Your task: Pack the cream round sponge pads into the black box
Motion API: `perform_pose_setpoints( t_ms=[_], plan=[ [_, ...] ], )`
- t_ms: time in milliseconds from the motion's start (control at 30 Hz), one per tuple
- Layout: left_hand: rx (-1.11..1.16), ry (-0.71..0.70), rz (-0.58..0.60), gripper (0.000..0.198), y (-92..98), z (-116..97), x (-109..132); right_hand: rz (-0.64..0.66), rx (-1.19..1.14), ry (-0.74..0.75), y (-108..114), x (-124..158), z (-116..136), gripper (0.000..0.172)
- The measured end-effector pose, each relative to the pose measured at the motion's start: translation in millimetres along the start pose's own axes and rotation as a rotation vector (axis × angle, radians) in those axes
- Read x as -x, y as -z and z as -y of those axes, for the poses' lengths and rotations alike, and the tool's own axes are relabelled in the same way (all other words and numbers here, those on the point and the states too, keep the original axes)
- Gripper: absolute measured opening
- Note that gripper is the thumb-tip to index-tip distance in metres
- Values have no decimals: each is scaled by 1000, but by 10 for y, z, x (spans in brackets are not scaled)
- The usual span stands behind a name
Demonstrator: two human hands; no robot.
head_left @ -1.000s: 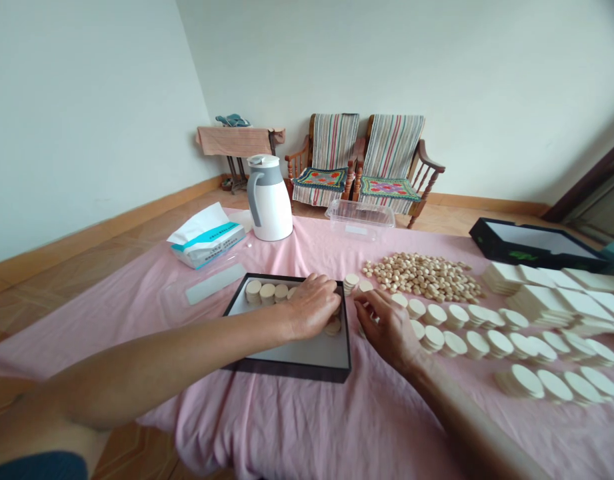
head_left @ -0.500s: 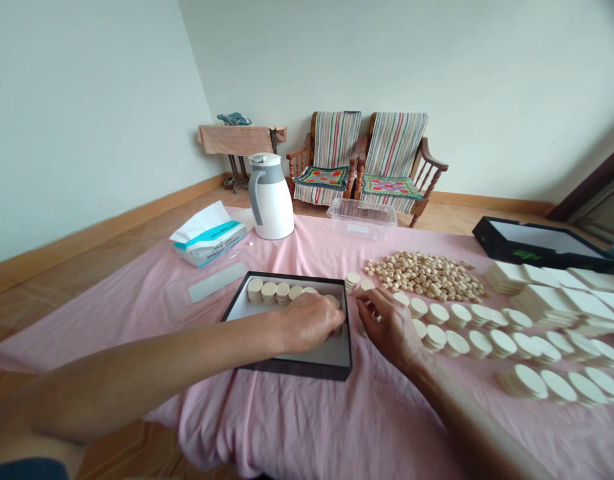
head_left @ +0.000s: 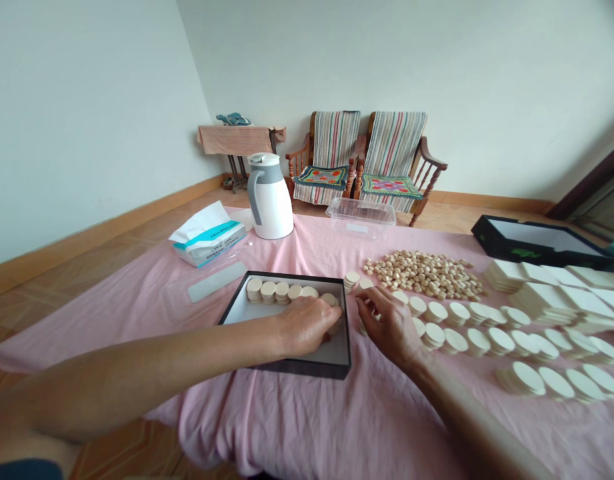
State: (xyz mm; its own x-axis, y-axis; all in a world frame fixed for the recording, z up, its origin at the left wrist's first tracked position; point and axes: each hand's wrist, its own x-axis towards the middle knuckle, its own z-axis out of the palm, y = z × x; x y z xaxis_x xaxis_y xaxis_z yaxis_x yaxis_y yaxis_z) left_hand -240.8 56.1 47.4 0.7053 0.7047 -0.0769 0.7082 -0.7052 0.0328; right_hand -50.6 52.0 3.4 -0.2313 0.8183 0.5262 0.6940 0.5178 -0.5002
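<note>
A shallow black box (head_left: 247, 304) with a pale floor lies on the pink cloth in front of me. A row of pale round wooden discs (head_left: 279, 291) lines its far edge. My left hand (head_left: 304, 323) is inside the box at its right side, fingers curled down over a stack of discs (head_left: 333, 326). My right hand (head_left: 391, 324) rests just outside the box's right wall, fingers bent around a small stack of discs at the near end of the disc rows (head_left: 479, 339).
A heap of small wooden beads (head_left: 424, 273) lies behind the discs; square pale tiles (head_left: 547, 293) and a second black box (head_left: 534, 243) are at right. A white jug (head_left: 269, 197), tissue pack (head_left: 207, 235) and clear plastic tub (head_left: 361, 217) stand at the back. Two wooden chairs stand by the wall.
My left hand has drawn back toward me inside the box, uncovering more discs in the far row. The right hand has barely moved.
</note>
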Motion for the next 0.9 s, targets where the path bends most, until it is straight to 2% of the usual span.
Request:
perform_pose_setpoints(
  t_ms=[67, 233, 500, 567, 733, 800, 900],
  plan=[
    [24, 18, 13, 21, 13, -4, 1, 1, 10, -4, 1, 1, 0, 14],
    [20, 48, 104, 14, 24, 7, -35, 4, 24, -3, -1, 3, 0, 13],
    [2, 58, 116, 18, 23, -5, -2, 1, 18, 3, -8, 4, -19, 13],
    [-3, 74, 83, 20, 58, 10, 3, 2, 16, 1, -6, 6, -16, 14],
    [-8, 130, -101, 19, 220, 113, -98, -3, 17, 8, 4, 2, -7, 14],
    [-15, 148, -110, 21, 245, 148, -169, 1, 22, 9, 6, 1, -6, 13],
    [-25, 138, -60, 22, 204, 173, -257, 9, 35, 11, 8, 4, -8, 14]
  ],
)
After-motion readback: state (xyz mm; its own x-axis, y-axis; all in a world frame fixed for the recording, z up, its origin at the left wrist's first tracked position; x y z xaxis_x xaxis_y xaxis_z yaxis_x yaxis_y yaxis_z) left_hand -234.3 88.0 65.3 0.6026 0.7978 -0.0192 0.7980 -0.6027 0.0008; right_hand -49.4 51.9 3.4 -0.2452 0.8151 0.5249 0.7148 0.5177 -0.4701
